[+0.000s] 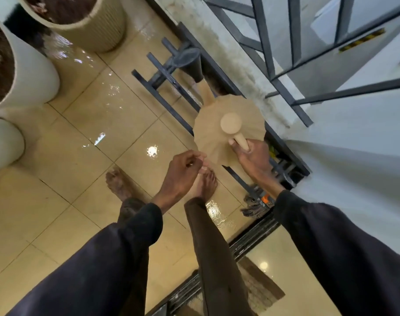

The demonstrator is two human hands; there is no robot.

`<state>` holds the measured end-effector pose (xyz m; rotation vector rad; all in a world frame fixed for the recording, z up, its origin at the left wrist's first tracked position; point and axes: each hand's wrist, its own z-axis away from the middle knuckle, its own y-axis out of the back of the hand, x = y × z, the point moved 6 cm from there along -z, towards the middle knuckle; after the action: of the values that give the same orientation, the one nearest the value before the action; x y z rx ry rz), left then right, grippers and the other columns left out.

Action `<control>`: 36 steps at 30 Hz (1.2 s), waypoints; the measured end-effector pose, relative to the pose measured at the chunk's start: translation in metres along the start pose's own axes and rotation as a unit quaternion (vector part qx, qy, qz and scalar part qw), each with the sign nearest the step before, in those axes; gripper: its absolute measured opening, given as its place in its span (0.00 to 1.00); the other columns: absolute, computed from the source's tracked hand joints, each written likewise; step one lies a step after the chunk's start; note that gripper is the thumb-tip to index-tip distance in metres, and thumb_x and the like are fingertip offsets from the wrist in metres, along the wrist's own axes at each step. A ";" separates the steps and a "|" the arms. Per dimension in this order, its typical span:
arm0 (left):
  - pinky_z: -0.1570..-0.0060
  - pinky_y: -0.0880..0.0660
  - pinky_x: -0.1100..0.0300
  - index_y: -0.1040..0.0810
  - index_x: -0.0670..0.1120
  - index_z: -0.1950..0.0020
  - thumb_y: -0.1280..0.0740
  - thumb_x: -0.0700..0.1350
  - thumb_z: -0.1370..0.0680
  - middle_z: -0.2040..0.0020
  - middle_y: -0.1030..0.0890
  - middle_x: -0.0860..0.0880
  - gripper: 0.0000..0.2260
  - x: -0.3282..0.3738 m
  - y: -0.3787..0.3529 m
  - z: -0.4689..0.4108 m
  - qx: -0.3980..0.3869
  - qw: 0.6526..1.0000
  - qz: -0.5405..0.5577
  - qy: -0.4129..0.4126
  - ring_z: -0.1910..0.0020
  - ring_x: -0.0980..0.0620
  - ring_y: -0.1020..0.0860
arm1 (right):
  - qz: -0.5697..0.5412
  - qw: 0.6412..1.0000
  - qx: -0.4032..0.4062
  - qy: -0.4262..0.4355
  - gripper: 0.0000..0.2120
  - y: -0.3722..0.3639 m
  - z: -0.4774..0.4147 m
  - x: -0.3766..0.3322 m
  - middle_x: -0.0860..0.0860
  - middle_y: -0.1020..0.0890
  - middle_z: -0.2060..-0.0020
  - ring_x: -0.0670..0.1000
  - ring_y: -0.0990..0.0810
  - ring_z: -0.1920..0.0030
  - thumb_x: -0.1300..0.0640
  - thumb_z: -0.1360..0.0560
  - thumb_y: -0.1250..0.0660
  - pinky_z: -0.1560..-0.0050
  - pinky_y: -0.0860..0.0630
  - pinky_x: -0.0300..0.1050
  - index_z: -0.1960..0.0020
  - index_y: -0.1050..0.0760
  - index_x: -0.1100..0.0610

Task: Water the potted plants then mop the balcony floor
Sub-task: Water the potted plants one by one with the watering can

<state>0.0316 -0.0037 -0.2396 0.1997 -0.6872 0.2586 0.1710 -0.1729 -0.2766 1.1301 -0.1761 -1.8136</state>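
R hand point(251, 157) grips watering can point(208, 131) handle, L hand point(183, 171) loose, empty. Prob. best: keep can level toward pots point(101, 33) at 10 o'clock; tiles point(91, 115) wet.

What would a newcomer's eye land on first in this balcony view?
The beige ribbed plastic watering can at centre, its handle gripped by the right hand, the left hand loosely curled beside it. Next, the glossy wet beige tiled floor with shining puddles, and the big pale round soil-filled pots at upper left.

white pot point(34, 71): cut by left edge | mop point(255, 207): partly behind sleeve point(331, 236)
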 end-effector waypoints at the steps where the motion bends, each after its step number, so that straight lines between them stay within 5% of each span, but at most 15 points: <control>1: 0.47 0.20 0.60 0.18 0.45 0.39 0.37 0.45 0.15 0.47 0.14 0.50 0.10 -0.002 0.010 0.001 0.008 1.000 0.000 -0.002 0.49 0.52 0.16 | -0.007 1.000 0.026 0.003 0.22 -0.002 0.000 -0.009 0.43 0.28 0.74 0.40 0.32 0.76 0.46 0.20 0.26 0.71 0.36 0.32 0.69 0.29 0.52; 5: 0.53 0.20 0.64 0.19 0.47 0.39 0.38 0.46 0.15 0.48 0.14 0.51 0.10 -0.012 0.049 0.005 0.026 1.000 -0.004 -0.010 0.54 0.55 0.15 | -0.025 0.998 0.057 0.005 0.17 -0.018 0.003 -0.031 0.47 0.18 0.67 0.41 0.21 0.67 0.47 0.20 0.26 0.63 0.20 0.44 0.64 0.22 0.53; 9: 0.51 0.21 0.64 0.19 0.49 0.39 0.38 0.49 0.16 0.48 0.15 0.52 0.10 -0.023 0.088 0.004 0.039 0.999 0.022 0.003 0.53 0.57 0.16 | -0.036 0.998 0.043 0.034 0.12 -0.029 0.030 -0.070 0.37 0.21 0.63 0.32 0.21 0.63 0.50 0.20 0.27 0.62 0.26 0.26 0.61 0.24 0.44; 14: 0.39 0.25 0.57 0.24 0.54 0.33 0.36 0.53 0.17 0.38 0.21 0.55 0.13 -0.030 0.127 0.003 0.067 0.992 0.098 0.047 0.39 0.54 0.22 | -0.002 0.999 0.016 0.046 0.06 -0.038 0.059 -0.134 0.38 0.17 0.61 0.32 0.18 0.60 0.46 0.23 0.28 0.61 0.25 0.24 0.58 0.22 0.43; 19: 0.28 0.30 0.44 0.33 0.58 0.23 0.35 0.60 0.20 0.31 0.29 0.56 0.26 -0.021 0.167 -0.002 0.049 0.965 0.231 0.115 0.30 0.51 0.30 | -0.003 1.000 -0.010 0.004 0.17 -0.057 0.078 -0.199 0.48 0.14 0.64 0.46 0.16 0.60 0.39 0.29 0.30 0.60 0.23 0.39 0.61 0.17 0.52; 22: 0.35 0.26 0.45 0.25 0.67 0.33 0.33 0.67 0.24 0.36 0.23 0.63 0.20 -0.011 0.198 -0.010 0.039 0.955 0.269 0.117 0.35 0.54 0.26 | 0.013 1.000 -0.014 -0.002 0.23 -0.068 0.081 -0.238 0.54 0.18 0.73 0.54 0.20 0.67 0.40 0.28 0.27 0.66 0.25 0.45 0.67 0.18 0.60; 27: 0.35 0.25 0.51 0.19 0.53 0.35 0.32 0.68 0.25 0.41 0.15 0.50 0.26 0.005 0.246 -0.034 -0.016 0.928 0.355 0.112 0.39 0.49 0.18 | -0.055 0.997 -0.039 -0.042 0.23 -0.085 0.074 -0.295 0.59 0.18 0.72 0.63 0.20 0.68 0.39 0.29 0.23 0.64 0.19 0.61 0.66 0.18 0.59; 29: 0.35 0.25 0.54 0.19 0.49 0.33 0.35 0.63 0.21 0.40 0.15 0.47 0.24 0.015 0.259 -0.042 -0.033 0.917 0.385 0.100 0.39 0.49 0.18 | -0.086 0.994 -0.065 -0.027 0.32 -0.091 0.066 -0.318 0.53 0.28 0.78 0.56 0.32 0.77 0.32 0.31 0.23 0.73 0.31 0.51 0.71 0.27 0.59; 31: 0.37 0.24 0.55 0.18 0.48 0.34 0.35 0.62 0.20 0.40 0.15 0.46 0.23 0.022 0.265 -0.047 -0.039 0.903 0.416 0.099 0.39 0.49 0.18 | -0.086 0.994 -0.064 -0.002 0.33 -0.091 0.050 -0.337 0.48 0.34 0.77 0.50 0.38 0.75 0.31 0.33 0.25 0.68 0.39 0.47 0.71 0.31 0.58; 36: 0.40 0.24 0.55 0.18 0.46 0.35 0.35 0.61 0.21 0.40 0.15 0.44 0.23 0.030 0.267 -0.062 -0.008 0.875 0.475 0.091 0.44 0.48 0.17 | -0.047 0.992 -0.079 0.083 0.22 -0.083 0.014 -0.379 0.45 0.32 0.79 0.44 0.37 0.77 0.43 0.25 0.29 0.74 0.39 0.36 0.75 0.25 0.50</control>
<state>0.0112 0.2709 -0.2411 -0.2011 -0.5529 1.2036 0.1501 0.1610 -0.0792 1.1858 0.1191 -1.7720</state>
